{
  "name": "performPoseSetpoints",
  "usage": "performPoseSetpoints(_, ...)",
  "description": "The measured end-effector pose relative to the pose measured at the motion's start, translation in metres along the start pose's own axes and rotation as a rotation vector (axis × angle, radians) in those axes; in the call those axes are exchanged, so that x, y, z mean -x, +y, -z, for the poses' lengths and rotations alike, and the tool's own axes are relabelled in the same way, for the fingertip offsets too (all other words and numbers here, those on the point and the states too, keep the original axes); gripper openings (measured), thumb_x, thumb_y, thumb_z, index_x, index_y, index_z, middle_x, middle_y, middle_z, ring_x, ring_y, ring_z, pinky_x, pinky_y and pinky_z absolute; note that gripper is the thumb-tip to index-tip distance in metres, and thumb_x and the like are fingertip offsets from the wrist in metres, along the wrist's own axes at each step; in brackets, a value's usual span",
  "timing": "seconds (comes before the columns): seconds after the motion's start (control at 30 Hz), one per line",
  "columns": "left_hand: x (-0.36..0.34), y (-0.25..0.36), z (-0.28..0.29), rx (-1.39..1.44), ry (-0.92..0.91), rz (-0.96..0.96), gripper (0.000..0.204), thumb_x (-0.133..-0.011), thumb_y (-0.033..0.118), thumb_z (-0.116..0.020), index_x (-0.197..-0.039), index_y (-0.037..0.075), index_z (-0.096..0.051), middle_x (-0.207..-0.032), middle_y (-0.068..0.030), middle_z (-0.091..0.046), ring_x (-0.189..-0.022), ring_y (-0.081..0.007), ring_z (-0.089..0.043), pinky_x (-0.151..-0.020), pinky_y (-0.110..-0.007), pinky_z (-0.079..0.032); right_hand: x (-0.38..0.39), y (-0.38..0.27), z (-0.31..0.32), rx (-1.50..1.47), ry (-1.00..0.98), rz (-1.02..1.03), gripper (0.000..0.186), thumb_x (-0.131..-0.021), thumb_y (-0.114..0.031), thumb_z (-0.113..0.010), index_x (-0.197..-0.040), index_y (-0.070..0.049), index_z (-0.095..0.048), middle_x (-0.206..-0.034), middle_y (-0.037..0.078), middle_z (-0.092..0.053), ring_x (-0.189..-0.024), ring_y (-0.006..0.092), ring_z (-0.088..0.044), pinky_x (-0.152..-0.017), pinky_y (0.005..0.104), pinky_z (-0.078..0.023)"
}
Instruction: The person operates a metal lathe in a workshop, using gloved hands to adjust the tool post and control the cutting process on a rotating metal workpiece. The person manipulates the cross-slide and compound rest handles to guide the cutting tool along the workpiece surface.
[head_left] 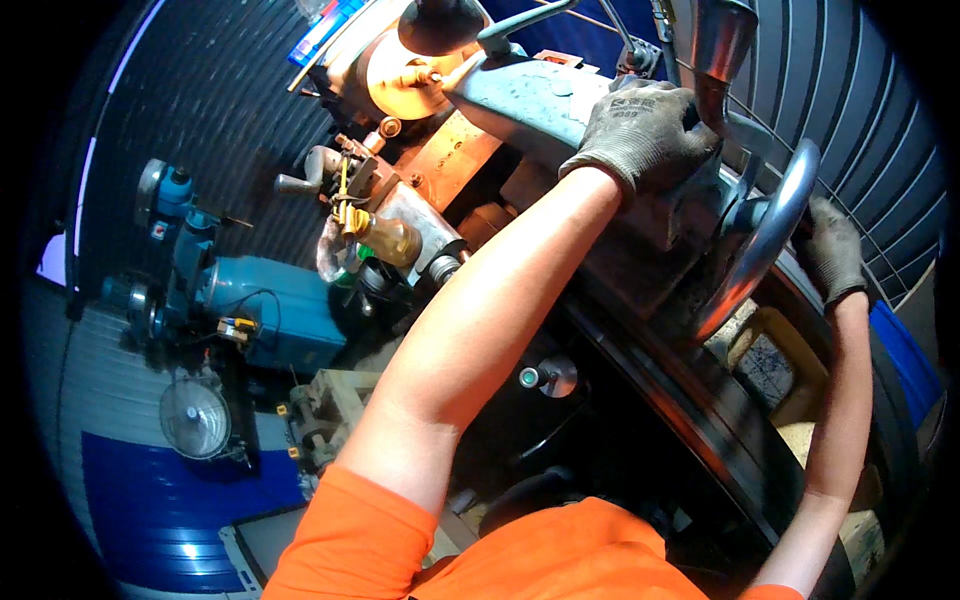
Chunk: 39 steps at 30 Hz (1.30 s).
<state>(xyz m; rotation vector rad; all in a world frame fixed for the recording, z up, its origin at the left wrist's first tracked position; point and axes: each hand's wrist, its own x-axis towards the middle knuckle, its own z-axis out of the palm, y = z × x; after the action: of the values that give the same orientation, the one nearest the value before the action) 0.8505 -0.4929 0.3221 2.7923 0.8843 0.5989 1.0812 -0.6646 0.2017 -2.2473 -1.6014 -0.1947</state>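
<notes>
My left hand (645, 135), in a grey knit work glove, lies on top of a worn, pale machine casting (535, 95) that looks like a lathe tailstock. Its fingers are curled, but what they close on is hidden. Just beyond it rises a shiny flared metal piece (722, 45) with a narrow stem. A polished handwheel (768, 245) juts from the casting's right end. My right hand (832, 250), gloved alike, is closed at the wheel's far right side, its fingertips partly hidden by the rim.
A lit lamp (405, 80) shines over the far left of the machine. A crank handle (310, 175) and a yellowish bottle (390, 240) sit left of my forearm. Further left stand a blue machine (270, 305) and a fan (194, 412). A yellow canister (785, 360) is under the wheel.
</notes>
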Motion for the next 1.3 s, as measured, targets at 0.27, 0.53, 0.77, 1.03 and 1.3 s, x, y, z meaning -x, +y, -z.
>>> performPoseSetpoints(0.27, -0.002, 0.004, -0.001, -0.022, -0.047, -0.002, 0.045, -0.088, 0.054, -0.055, -0.105, 0.017, -0.073, -0.109, -0.0136, -0.070, -0.105, -0.0327, -0.065, -0.095, -0.045, -0.047, 0.083, -0.055, -0.032, -0.231, -0.304, 0.139, 0.019, -0.082, -0.018, -0.063, -0.098, -0.008, -0.068, -0.090, 0.020, -0.069, -0.086, 0.0383, -0.067, -0.075, 0.0439, -0.055)
performPoseSetpoints(0.53, -0.001, -0.003, -0.002, 0.001, -0.010, 0.006, 0.046, -0.083, 0.054, -0.059, -0.104, 0.016, -0.074, -0.109, -0.0162, -0.071, -0.107, -0.0354, -0.065, -0.093, -0.047, -0.049, 0.113, -0.121, 0.044, -0.309, -0.287, 0.180, 0.024, -0.071, -0.017, -0.071, -0.093, -0.008, -0.067, -0.080, 0.017, -0.068, -0.077, 0.0370, -0.067, -0.070, 0.0448, -0.052)
performPoseSetpoints(0.77, -0.006, 0.002, -0.013, 0.005, -0.032, -0.013, 0.047, -0.082, 0.054, -0.062, -0.103, 0.014, -0.074, -0.106, -0.0162, -0.071, -0.105, -0.0349, -0.065, -0.092, -0.046, -0.050, 0.091, -0.112, 0.100, -0.225, 0.168, 0.295, 0.046, -0.067, -0.007, -0.076, -0.110, -0.006, -0.060, -0.087, 0.012, -0.064, -0.078, 0.0354, -0.061, -0.076, 0.0464, -0.047)
performPoseSetpoints(1.03, -0.006, 0.005, -0.007, -0.001, -0.039, -0.019, 0.045, -0.086, 0.052, -0.057, -0.106, 0.015, -0.073, -0.110, -0.0143, -0.070, -0.105, -0.0330, -0.066, -0.093, -0.046, -0.049, 0.001, -0.029, 0.087, -0.073, 0.305, 0.200, 0.024, -0.081, -0.013, -0.071, -0.104, -0.008, -0.064, -0.091, 0.013, -0.069, -0.085, 0.0337, -0.068, -0.076, 0.0423, -0.053)
performPoseSetpoints(1.3, -0.004, 0.003, -0.005, -0.020, -0.025, -0.006, 0.045, -0.088, 0.053, -0.055, -0.107, 0.016, -0.072, -0.109, -0.0136, -0.071, -0.105, -0.0329, -0.066, -0.093, -0.046, -0.048, 0.003, 0.007, -0.006, -0.045, -0.042, 0.030, 0.019, -0.087, -0.020, -0.063, -0.103, -0.010, -0.065, -0.095, 0.017, -0.068, -0.088, 0.0373, -0.067, -0.075, 0.0464, -0.053)
